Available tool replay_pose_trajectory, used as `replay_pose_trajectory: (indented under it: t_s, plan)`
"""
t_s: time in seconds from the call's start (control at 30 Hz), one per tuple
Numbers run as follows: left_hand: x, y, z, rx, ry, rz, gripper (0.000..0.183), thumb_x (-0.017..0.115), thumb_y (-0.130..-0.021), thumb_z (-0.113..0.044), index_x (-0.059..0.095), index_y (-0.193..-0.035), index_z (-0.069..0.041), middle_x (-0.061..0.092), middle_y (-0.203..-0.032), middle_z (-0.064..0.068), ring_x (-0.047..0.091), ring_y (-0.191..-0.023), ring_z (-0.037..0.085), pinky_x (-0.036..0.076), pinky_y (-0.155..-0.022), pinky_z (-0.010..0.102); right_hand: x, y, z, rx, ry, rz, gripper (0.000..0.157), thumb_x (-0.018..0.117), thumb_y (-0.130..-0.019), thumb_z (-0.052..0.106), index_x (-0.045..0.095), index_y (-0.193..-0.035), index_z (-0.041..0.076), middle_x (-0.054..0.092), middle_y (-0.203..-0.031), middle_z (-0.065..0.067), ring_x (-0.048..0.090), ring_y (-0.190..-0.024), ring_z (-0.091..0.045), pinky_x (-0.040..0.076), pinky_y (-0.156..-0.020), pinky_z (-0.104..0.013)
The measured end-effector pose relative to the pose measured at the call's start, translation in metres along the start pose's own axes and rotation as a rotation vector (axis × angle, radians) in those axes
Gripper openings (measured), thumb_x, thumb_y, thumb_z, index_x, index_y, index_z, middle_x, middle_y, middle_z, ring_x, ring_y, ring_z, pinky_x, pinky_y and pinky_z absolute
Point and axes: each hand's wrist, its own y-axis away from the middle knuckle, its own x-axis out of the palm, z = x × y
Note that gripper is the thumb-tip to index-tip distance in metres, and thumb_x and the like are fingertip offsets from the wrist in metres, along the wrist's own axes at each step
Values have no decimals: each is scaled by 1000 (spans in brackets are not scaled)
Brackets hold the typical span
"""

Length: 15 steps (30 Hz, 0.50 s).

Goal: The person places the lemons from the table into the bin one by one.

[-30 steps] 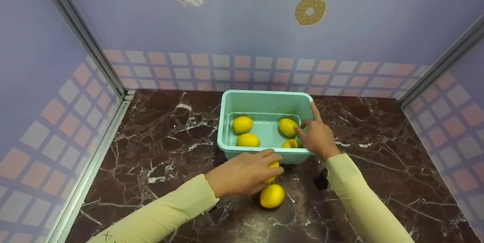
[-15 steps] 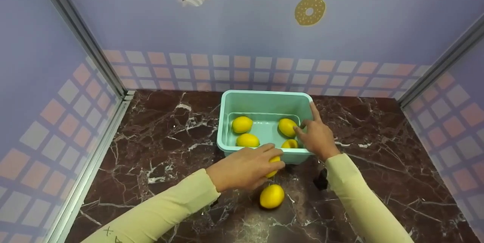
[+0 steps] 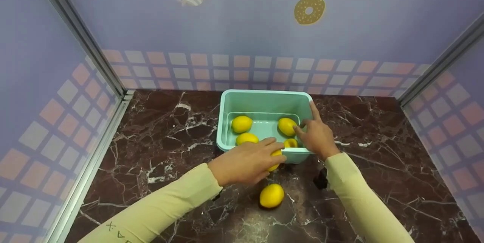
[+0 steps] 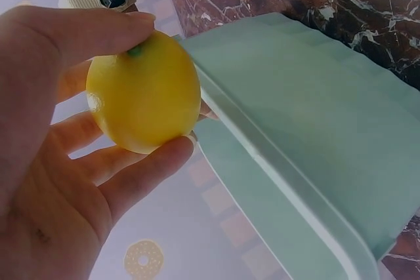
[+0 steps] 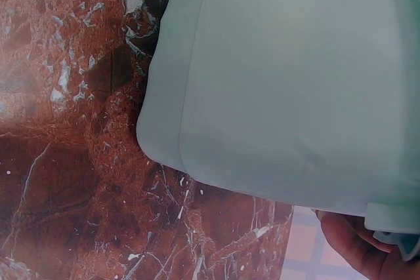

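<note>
A yellow lemon (image 4: 147,93) with a green tip is pinched between the thumb and fingers of my left hand (image 3: 244,162), at the near rim of a mint-green plastic bin (image 3: 266,92). My right hand (image 3: 317,135) grips the bin's right rim, index finger stretched along it and thumb inside. In the right wrist view, curled fingers (image 5: 354,244) show under the rim. Inside the bin lie two lemons on the left, one lemon (image 3: 287,126) by my right thumb, and a partly hidden yellow piece (image 3: 290,143) near the front. Another lemon (image 3: 272,195) lies on the counter before the bin.
The dark red marble-patterned counter (image 3: 170,140) carries the bin near its back edge. A lilac wall (image 3: 245,19) with pink and white squares stands behind. Side panels with metal frame strips (image 3: 89,52) bound the counter left and right.
My left hand has moved slightly up and forward with its lemon, from before the bin to its near rim. My right hand and the lemon on the counter have stayed put.
</note>
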Motion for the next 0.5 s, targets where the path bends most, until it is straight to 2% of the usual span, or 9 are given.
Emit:
replay_pose_trajectory:
  t_s: [0.23,0.5]
  plan:
    - [-1,-4,4,3,-17,-27,26,66,-88,-23,57,-113,-19,53,-137,1,53,-110,18,52,-59,23,0,-1,1,-3,-17,-7,37,57,-94,40,70,-99,5,6,-164,-5,62,-76,-33,48,-74,-48]
    - [-5,-7,9,-12,-28,0,38,66,-89,-24,56,-125,-20,51,-138,1,51,-118,19,55,-63,27,-1,0,0,-12,-21,-9,37,57,-94,40,70,-97,6,6,-164,-6,62,-76,-33,48,-73,-48]
